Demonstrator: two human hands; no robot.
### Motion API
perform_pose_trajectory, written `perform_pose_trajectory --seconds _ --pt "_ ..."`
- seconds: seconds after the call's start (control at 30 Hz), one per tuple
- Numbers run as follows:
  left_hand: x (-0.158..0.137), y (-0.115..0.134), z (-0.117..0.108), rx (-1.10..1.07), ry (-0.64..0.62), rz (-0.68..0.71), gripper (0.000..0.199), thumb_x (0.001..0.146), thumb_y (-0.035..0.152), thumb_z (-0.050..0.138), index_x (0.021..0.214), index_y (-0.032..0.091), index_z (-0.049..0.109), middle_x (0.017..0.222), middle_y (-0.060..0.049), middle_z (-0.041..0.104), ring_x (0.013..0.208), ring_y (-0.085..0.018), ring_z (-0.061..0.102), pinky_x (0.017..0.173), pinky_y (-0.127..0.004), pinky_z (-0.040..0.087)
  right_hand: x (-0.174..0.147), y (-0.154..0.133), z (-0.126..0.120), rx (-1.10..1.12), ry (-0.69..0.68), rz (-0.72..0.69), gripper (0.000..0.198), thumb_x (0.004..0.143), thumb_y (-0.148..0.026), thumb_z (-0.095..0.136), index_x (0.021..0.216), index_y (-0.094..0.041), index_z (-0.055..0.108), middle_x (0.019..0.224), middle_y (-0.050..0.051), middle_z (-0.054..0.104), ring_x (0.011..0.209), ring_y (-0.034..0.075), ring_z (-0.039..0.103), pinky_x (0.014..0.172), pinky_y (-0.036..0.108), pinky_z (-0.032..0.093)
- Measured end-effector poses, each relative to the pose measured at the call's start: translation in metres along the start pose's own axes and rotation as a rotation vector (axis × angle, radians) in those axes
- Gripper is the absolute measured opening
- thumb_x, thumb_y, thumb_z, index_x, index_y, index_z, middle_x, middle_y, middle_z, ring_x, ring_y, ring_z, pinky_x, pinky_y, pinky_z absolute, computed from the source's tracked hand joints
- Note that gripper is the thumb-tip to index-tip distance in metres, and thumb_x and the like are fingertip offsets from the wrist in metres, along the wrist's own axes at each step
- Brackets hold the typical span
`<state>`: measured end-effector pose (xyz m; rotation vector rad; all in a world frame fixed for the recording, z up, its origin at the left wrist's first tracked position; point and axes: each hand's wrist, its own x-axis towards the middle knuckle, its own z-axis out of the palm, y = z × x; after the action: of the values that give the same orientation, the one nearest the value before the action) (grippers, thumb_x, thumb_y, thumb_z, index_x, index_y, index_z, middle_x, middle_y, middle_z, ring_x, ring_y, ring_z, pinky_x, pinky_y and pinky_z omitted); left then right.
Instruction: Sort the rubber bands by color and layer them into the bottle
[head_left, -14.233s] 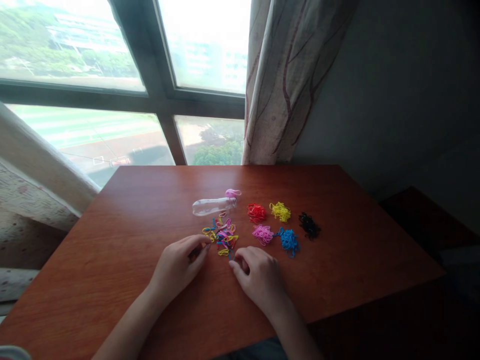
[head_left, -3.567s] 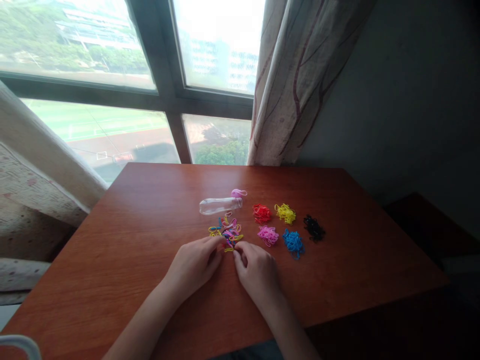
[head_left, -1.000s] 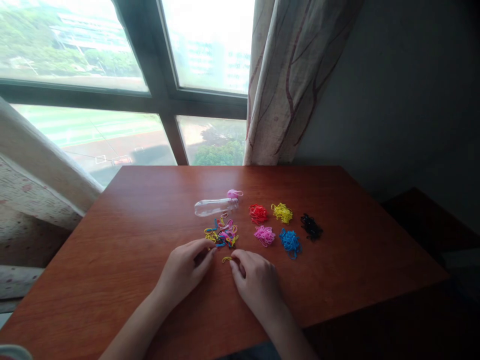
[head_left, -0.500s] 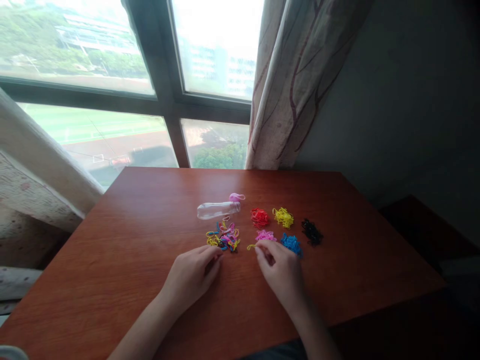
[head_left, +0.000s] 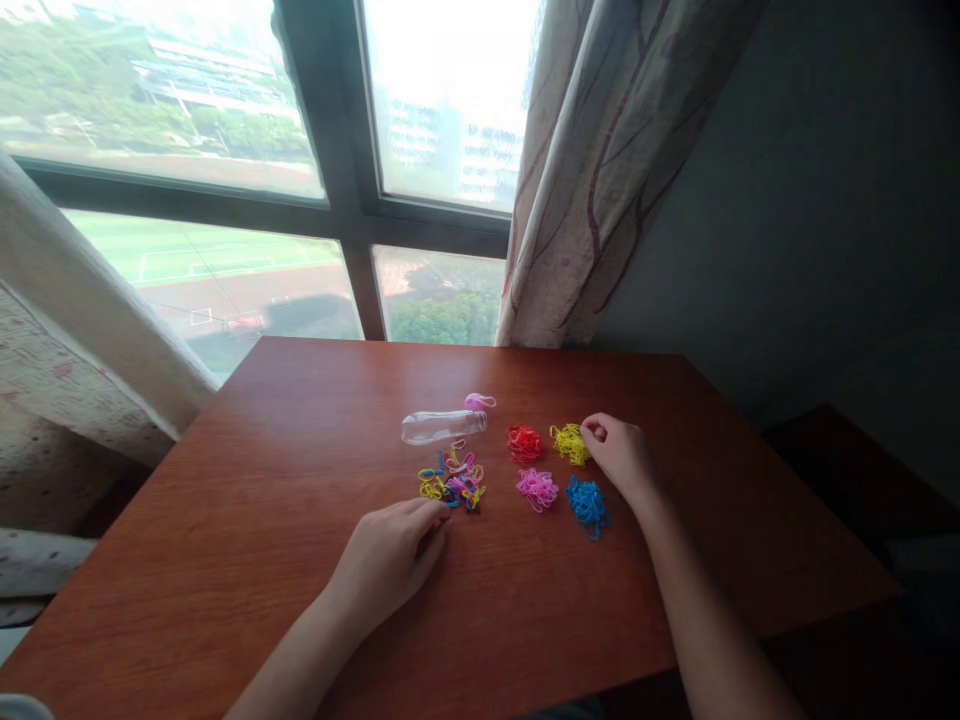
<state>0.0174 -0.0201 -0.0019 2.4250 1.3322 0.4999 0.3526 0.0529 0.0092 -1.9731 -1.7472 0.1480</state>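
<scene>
My left hand (head_left: 401, 545) rests on the table at the near edge of a mixed heap of small rubber bands (head_left: 454, 485). Its fingers are closed, and whatever lies between them is hidden. At the right edge of the yellow rubber bands (head_left: 568, 443) is my right hand (head_left: 619, 450), thumb and finger pressed together. I cannot make out what is between those fingertips. Left of it sit the red rubber bands (head_left: 523, 444). Closer to me lie the pink rubber bands (head_left: 537, 489) and the blue rubber bands (head_left: 588, 505). My right hand and forearm cover the black pile.
Behind the mixed heap a clear bottle (head_left: 442, 428) lies on its side, with a pink looped cap (head_left: 478, 402) by its mouth. The brown table (head_left: 225, 500) meets a window and a curtain (head_left: 570, 200). A pale rim (head_left: 26, 706) shows at the lower left.
My right hand has moved right and away from me, from beside the pink pile to the yellow one. A yellow band showed in its fingers before. My left hand has stayed by the mixed heap.
</scene>
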Motion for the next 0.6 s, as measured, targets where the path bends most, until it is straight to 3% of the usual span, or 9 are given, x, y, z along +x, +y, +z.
perform_pose_trajectory --seconds 0.3,0.47,0.6 --pt "0.001 0.002 -0.002 0.001 -0.021 -0.002 0.021 0.093 0.021 0.043 0.098 0.024 0.062 0.096 -0.002 0.074 0.085 -0.019 0.07 0.07 -0.028 0.05 -0.012 -0.007 -0.012 0.078 -0.024 0.03 0.023 0.084 -0.036 0.055 0.076 -0.02 0.07 0.063 0.002 0.067 0.055 0.015 0.06 0.052 0.024 0.037" --pt "0.001 0.002 -0.003 0.003 -0.049 -0.029 0.022 0.094 0.023 0.042 0.099 0.024 0.063 0.097 -0.003 0.073 0.086 -0.02 0.07 0.071 -0.028 0.05 -0.043 -0.042 -0.007 0.148 0.045 -0.029 0.023 0.086 -0.036 0.054 0.081 -0.02 0.07 0.057 0.0 0.062 0.052 0.015 0.056 0.054 0.025 0.038" --pt "0.002 0.002 -0.003 0.012 -0.059 -0.044 0.023 0.095 0.024 0.042 0.097 0.023 0.064 0.094 -0.004 0.073 0.086 -0.021 0.07 0.071 -0.029 0.05 -0.078 -0.074 0.011 0.291 -0.003 -0.145 0.018 0.089 -0.028 0.053 0.084 -0.021 0.07 0.07 0.001 0.068 0.059 0.014 0.059 0.06 0.023 0.042"
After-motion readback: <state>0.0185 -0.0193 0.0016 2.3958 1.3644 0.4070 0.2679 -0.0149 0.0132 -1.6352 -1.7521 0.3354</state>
